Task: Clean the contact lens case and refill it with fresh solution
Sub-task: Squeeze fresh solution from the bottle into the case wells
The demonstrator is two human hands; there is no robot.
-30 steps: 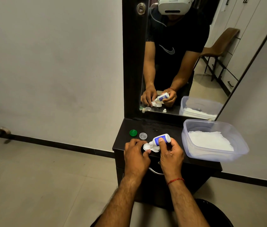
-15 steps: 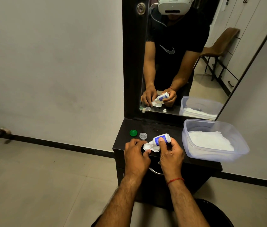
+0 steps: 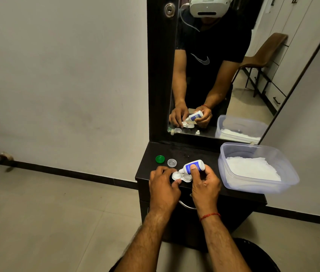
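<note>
Almost nothing differs from the earlier frames; both hands keep their poses. On the dark dresser top (image 3: pixel 198 154), a green cap (image 3: pixel 160 159) and a clear cap (image 3: pixel 172 162) lie side by side at about 11 o'clock from the hands, unmoved. The left hand (image 3: pixel 163 188) still pinches the white contact lens case (image 3: pixel 181 176) at its left well, on the front edge. The right hand (image 3: pixel 204 184) stays clamped on the tilted solution bottle (image 3: pixel 193 166), nozzle at 8 o'clock above the case. At 3 o'clock sits a clear plastic tub (image 3: pixel 257 185) holding white tissue (image 3: pixel 252 168).
</note>
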